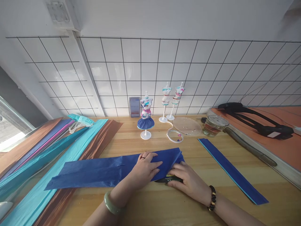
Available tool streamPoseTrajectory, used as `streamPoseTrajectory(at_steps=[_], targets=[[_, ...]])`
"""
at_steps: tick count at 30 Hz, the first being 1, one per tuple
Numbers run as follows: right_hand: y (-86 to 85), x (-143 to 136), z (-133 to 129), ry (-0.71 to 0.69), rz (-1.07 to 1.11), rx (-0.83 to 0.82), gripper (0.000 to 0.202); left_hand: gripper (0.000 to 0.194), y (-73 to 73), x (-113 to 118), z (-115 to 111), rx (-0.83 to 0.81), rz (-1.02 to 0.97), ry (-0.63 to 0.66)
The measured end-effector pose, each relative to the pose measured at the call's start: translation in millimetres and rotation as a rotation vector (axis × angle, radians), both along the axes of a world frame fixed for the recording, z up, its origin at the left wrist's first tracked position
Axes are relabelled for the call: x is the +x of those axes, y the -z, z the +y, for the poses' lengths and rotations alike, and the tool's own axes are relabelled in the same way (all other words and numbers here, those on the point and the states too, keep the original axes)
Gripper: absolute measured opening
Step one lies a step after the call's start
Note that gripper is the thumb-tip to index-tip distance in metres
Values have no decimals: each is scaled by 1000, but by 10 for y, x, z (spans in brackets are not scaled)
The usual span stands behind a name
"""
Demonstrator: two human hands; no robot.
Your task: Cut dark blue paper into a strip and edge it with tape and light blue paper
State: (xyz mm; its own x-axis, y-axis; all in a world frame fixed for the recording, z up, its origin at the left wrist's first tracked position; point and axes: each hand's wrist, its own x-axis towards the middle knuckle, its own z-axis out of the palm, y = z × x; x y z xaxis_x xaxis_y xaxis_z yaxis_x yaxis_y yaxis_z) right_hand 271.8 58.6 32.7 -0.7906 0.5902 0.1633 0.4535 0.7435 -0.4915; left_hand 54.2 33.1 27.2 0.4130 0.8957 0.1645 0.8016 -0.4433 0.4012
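A long dark blue sheet of crepe paper point(98, 171) lies across the wooden table point(150, 204). My left hand point(144, 169) rests flat on its right part, fingers spread, pressing it down. My right hand point(188, 182) sits at the sheet's right end, closed around a dark tool with a green part point(169, 179), likely scissors, whose tip is under the paper edge. A green bangle is on my left wrist and a dark bead bracelet on my right.
Teal, brown and purple paper sheets point(47, 147) pile up at the left. A blue strip point(231, 171) lies at the right. Three small mannequins point(146, 117) stand at the back, beside a clear round lid point(188, 125), a tape roll point(174, 135) and a glass jar point(213, 125).
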Motion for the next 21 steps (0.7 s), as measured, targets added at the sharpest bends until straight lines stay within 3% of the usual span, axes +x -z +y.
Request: streamPoseTrajectory(at_steps=[21], targets=[[-46, -68, -59, 32, -42, 1, 22, 32, 16, -4, 1, 22, -16, 1]])
